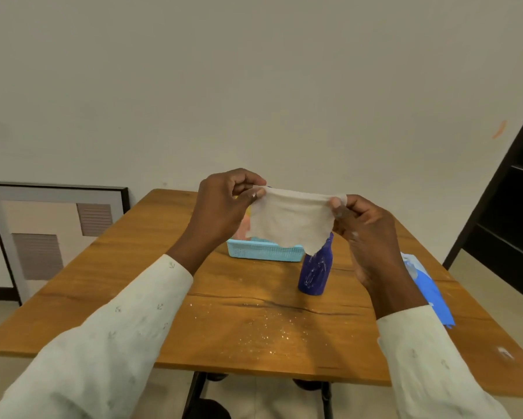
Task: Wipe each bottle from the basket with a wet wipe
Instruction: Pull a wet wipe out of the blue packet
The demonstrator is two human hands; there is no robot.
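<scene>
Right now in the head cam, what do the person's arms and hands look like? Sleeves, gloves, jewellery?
Both arms wear long, loose off-white sleeves: left sleeve, right sleeve. The fabric carries a sparse print of small grey anchor-like marks. Cuffs are plain and end at the wrists. The left hand and right hand are bare: no gloves, and no watch, ring or bracelet that I can see.

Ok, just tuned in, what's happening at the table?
A person is holding a wipe stretched open between the left hand and right hand, above the table. A blue bottle stands on the table in front of the basket, not yet touched by the wipe.
</scene>
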